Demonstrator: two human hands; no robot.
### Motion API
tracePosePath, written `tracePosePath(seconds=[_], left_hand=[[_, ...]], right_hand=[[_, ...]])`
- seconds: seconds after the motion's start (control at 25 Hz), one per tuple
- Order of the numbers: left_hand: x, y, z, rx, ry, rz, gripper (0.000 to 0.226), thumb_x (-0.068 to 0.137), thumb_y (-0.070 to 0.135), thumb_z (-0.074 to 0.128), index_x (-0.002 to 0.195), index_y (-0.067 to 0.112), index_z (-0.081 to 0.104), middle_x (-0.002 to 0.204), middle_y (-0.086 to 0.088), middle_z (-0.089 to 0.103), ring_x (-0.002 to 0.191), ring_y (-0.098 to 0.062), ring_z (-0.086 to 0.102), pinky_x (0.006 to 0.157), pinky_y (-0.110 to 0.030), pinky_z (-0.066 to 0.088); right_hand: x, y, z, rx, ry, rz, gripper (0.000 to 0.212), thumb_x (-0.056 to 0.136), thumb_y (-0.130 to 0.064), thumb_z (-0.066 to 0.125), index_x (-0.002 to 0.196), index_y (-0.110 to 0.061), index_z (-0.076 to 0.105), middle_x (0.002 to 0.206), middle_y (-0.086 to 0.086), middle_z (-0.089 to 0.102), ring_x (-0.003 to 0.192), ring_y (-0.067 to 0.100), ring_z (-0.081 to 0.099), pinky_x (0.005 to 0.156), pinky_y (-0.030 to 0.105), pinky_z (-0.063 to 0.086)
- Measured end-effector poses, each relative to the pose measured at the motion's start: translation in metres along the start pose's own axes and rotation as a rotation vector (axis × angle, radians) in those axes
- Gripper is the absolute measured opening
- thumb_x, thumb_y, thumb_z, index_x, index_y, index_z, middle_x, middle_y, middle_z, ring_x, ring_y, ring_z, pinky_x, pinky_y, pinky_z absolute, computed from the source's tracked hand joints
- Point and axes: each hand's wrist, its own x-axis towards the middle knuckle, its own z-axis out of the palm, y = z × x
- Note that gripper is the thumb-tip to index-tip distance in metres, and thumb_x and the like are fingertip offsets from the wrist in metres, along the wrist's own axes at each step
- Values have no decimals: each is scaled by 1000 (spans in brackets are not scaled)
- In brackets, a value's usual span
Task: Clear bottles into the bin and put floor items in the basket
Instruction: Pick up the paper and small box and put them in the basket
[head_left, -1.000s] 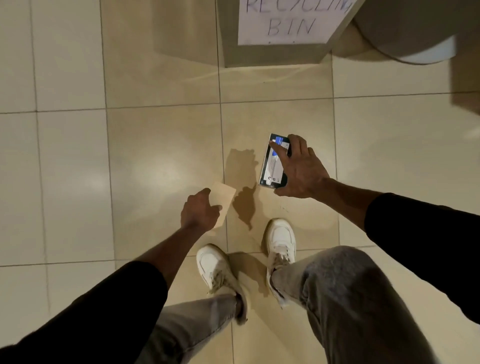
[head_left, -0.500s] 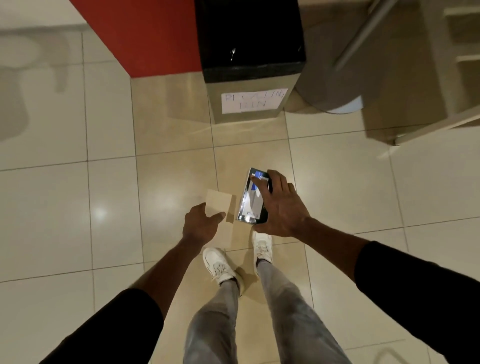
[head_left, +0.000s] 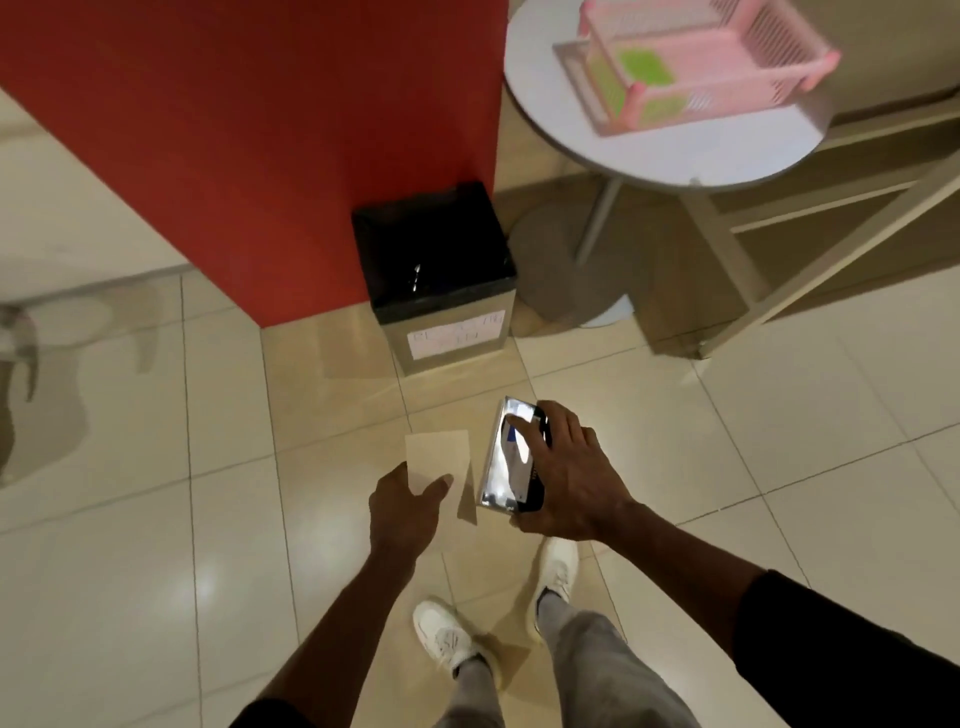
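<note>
Now-visible pink basket (head_left: 701, 67) far beyond both hands: left (head_left: 408, 506) pinching tan card (head_left: 438, 457), right (head_left: 566, 480) clutching phone (head_left: 506, 457).

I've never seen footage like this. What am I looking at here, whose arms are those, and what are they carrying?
There is no robot here. A person wears a camera on the head, so you look down along their own arms and legs to the tiled floor. The left hand holds a tan card. The right hand grips a shiny phone-like slab; its exact kind is hard to tell. Ahead on the floor stands a bin with a black liner and a paper label, set against a red wall. Up to the right, a round table carries a pink basket with something green inside. The white shoes below are the person's own.
</note>
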Motion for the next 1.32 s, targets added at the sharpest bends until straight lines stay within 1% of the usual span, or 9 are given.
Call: tracePosePath(seconds=[0.12,0.28,0.52,0.64,0.76,0.84,0.96,1.16,1.32], left_hand=[[-1,46,12,25,-4,66,32,88,32,86,116,19,76,97,9,75,96,-24,74,82,-36,60],[11,119,64,56,-19,155,39,90,27,86,124,13,74,111,0,78,104,-26,74,94,-46,63],[42,226,168,60,-10,168,32,103,23,69,133,10,69,125,-9,75,116,-33,71,101,-52,60],[55,277,210,97,-19,188,32,103,25,70,131,8,70,127,-9,76,115,-33,71,98,-49,61],[70,320,235,116,-21,212,32,101,27,74,128,9,71,127,-10,76,108,-30,72,93,-42,61],[89,352,249,104,-36,220,36,100,27,75,131,10,70,128,-9,76,114,-31,72,96,-45,61],[126,399,269,67,-69,221,31,100,27,74,129,15,72,123,-5,78,111,-31,74,98,-51,62],[203,479,302,23,-102,215,24,102,26,70,123,15,75,112,-5,80,101,-32,77,91,-54,65],[261,554,324,55,-144,254,27,101,28,71,123,15,76,115,-6,80,101,-33,76,91,-53,65]], right_hand=[[-10,29,-27,19,50,42,128,52,-77,74,158,-26,22,155,9,27,137,29,35,107,40,46],[-15,99,-66,27,90,115,125,50,-78,70,155,-28,25,152,8,30,133,29,38,102,36,48],[2,234,-134,-14,87,162,120,53,-80,67,153,-28,26,152,8,28,131,28,38,102,37,48],[16,293,-175,-27,113,178,122,52,-79,70,153,-27,27,148,7,29,127,27,38,102,37,48],[33,335,-207,-27,139,207,123,51,-80,70,153,-28,26,149,7,28,132,28,36,105,38,46],[52,360,-226,-21,158,229,125,51,-81,69,155,-28,24,154,9,25,137,30,34,108,41,44],[89,396,-249,-15,172,250,129,52,-84,68,157,-28,20,156,10,22,139,31,32,112,42,41],[164,447,-285,-31,220,286,128,53,-87,67,157,-29,21,151,10,31,131,30,39,106,43,48],[227,481,-320,-36,250,348,127,52,-94,62,154,-30,22,148,12,34,130,31,41,103,45,49]])
